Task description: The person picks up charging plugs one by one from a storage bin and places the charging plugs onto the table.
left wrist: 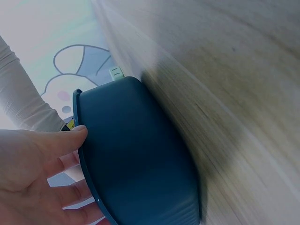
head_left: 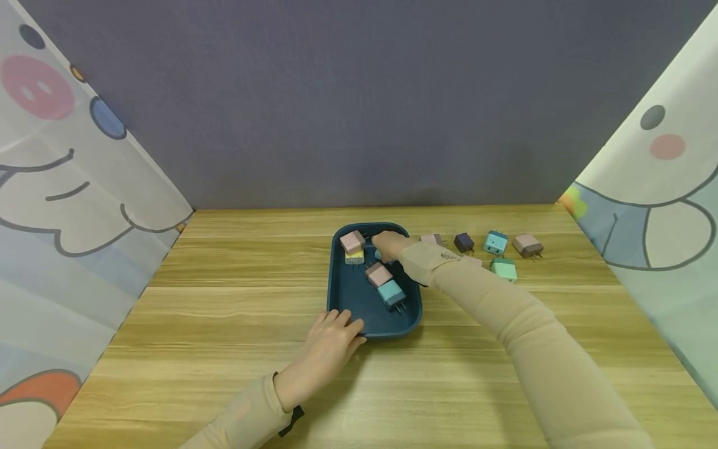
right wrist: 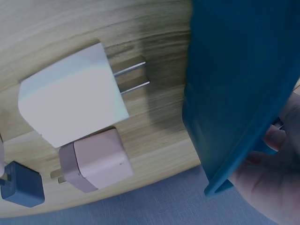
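A dark blue plastic tray (head_left: 354, 305) stands on the table. My left hand (head_left: 331, 343) grips its near left corner, the thumb (left wrist: 77, 136) outside the rim and the fingers inside. My right hand (head_left: 389, 244) reaches over the far right rim and pinches a light-blue plug-in charger (head_left: 378, 254), mostly hidden under the fingers. Inside the tray, a pink charger (head_left: 352, 241) lies against a yellow one (head_left: 354, 257). Nearer the middle, another pink charger (head_left: 378, 274) touches a turquoise charger (head_left: 391, 292).
Right of the tray lie several chargers: a small dark one (head_left: 464, 242), a blue one (head_left: 496, 242), a pink-brown one (head_left: 528, 245), a green one (head_left: 503, 269), and a white one (right wrist: 72, 96) beside a pink one (right wrist: 101, 159). A grey panel (head_left: 359, 106) closes the back.
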A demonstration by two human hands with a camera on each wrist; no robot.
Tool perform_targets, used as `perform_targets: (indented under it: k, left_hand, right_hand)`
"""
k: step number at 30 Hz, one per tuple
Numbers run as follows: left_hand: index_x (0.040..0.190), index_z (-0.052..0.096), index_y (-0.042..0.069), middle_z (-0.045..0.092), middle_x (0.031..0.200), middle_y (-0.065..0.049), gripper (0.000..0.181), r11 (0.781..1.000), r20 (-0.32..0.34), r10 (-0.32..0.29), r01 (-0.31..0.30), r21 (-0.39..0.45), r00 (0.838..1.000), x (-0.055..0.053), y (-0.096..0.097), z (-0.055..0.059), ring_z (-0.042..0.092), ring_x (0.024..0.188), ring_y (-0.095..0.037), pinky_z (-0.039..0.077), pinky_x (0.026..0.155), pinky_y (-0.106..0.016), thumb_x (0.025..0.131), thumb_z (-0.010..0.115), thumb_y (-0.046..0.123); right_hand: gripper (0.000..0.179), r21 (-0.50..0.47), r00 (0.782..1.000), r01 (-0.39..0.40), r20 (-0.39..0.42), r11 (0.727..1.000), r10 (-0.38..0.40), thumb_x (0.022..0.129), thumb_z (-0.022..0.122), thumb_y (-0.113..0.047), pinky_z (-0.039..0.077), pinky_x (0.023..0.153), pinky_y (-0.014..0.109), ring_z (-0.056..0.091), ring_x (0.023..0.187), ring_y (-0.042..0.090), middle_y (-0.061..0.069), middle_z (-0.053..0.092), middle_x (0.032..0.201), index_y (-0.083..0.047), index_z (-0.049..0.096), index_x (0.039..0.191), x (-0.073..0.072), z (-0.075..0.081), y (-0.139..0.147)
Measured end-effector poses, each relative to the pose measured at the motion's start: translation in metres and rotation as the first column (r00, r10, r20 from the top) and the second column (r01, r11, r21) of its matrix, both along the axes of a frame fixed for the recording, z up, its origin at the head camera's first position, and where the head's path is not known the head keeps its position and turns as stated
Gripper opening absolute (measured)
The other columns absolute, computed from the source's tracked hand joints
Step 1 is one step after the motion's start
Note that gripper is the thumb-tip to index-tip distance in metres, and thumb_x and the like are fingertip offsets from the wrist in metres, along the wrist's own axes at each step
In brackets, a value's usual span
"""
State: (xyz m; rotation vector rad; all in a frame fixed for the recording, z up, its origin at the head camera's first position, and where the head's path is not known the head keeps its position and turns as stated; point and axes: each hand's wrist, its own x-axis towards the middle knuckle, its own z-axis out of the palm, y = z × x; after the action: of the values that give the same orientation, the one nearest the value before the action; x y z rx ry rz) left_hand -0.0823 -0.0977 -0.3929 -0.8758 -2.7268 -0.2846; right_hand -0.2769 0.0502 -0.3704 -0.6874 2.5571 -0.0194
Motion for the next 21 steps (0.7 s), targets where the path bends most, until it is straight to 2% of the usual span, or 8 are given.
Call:
perform_targets:
  k: [6, 10, 15, 21]
  left_hand:
    - [0.079, 0.060, 0.017, 0.048, 0.071, 0.003, 0.010, 1.000, -0.009, -0.003, 0.003, 0.000, 1.000, 0.000, 0.000, 0.000, 0.039, 0.062, -0.013, 0.034, 0.062, -0.027, 0.078, 0.068, 0.024]
    - [0.080, 0.060, 0.017, 0.049, 0.071, 0.003, 0.010, 1.000, -0.016, -0.004, 0.004, 0.003, 1.000, 0.000, 0.000, 0.000, 0.039, 0.062, -0.013, 0.034, 0.062, -0.027, 0.077, 0.068, 0.023]
    - [0.079, 0.060, 0.017, 0.049, 0.070, 0.003, 0.011, 1.000, -0.030, -0.005, 0.005, 0.007, 1.000, 0.000, 0.000, -0.001, 0.040, 0.062, -0.012, 0.034, 0.062, -0.027, 0.076, 0.069, 0.023]
    - [0.077, 0.060, 0.016, 0.048, 0.069, 0.003, 0.013, 1.000, -0.061, -0.011, 0.012, 0.019, 0.998, -0.001, -0.001, -0.003, 0.040, 0.062, -0.013, 0.033, 0.061, -0.026, 0.074, 0.070, 0.023]
  right_hand:
    - [0.030, -0.009, 1.000, -0.012, -0.001, 1.000, 0.012, 0.084, 0.057, -0.001, 0.043, 0.073, 0.031, 0.055, 0.091, 0.023, 0.013, 0.056, 0.109, -0.002, 0.052, 0.113, 0.000, 0.003, 0.000]
    - [0.030, -0.034, 0.999, -0.023, -0.025, 0.999, 0.022, 0.083, 0.060, -0.003, 0.045, 0.077, 0.032, 0.055, 0.095, 0.024, 0.013, 0.057, 0.107, -0.001, 0.053, 0.112, 0.001, 0.008, 0.001]
    - [0.035, -0.037, 0.999, -0.021, -0.034, 0.999, 0.020, 0.082, 0.062, -0.008, 0.044, 0.082, 0.032, 0.052, 0.102, 0.023, 0.011, 0.053, 0.114, -0.003, 0.051, 0.116, 0.002, 0.013, 0.003]
    - [0.037, -0.050, 0.998, -0.036, -0.049, 0.998, 0.034, 0.082, 0.063, -0.009, 0.044, 0.082, 0.033, 0.051, 0.104, 0.024, 0.012, 0.053, 0.116, -0.002, 0.051, 0.116, 0.002, 0.018, 0.004]
